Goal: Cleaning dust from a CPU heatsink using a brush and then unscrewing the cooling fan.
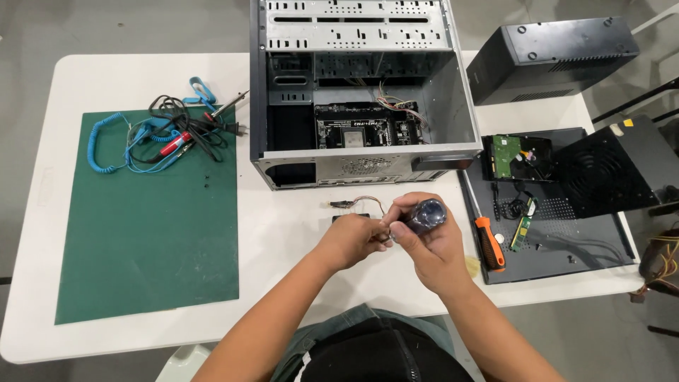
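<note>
Just in front of the open computer case point(361, 92), the right hand point(431, 244) grips a dark screwdriver handle point(426, 214); left hand point(350, 240) fingers pinch a small wired part point(351, 212), apparently mid-screw, needing steady alignment.

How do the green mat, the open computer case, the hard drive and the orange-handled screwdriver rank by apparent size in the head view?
1. Open computer case and green mat: they look alike in area, and the case rises nearer the camera, so I cannot rank them.
2. Hard drive.
3. Orange-handled screwdriver.
</note>
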